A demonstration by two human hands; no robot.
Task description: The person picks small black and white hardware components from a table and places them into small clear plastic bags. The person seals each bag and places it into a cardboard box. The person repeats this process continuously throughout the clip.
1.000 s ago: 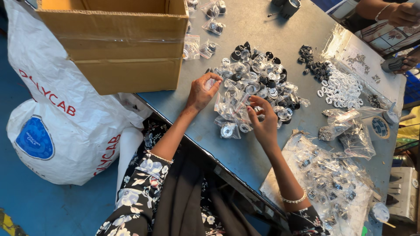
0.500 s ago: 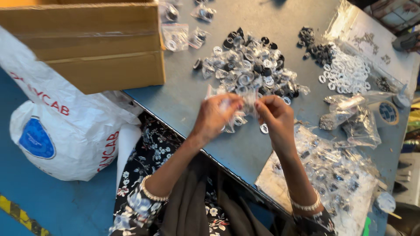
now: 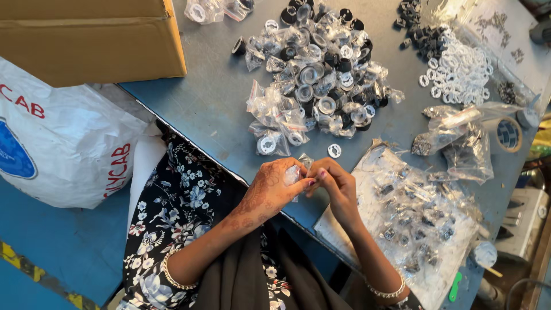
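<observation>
my left hand (image 3: 270,192) and right hand (image 3: 336,186) meet at the near table edge (image 3: 218,123), fingertips pinching a small clear packet (image 3: 297,175) between them. it looks light, limp and slick, so i grip its edges. beyond lies a heap of filled packets (image 3: 318,86); a cardboard box (image 3: 86,37) sits left, contents hidden.

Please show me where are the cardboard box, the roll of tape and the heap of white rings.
cardboard box (image 3: 86,43): head view, on its brown side wall.
roll of tape (image 3: 508,134): head view, on its round face.
heap of white rings (image 3: 459,72): head view, middle of the heap.
</observation>
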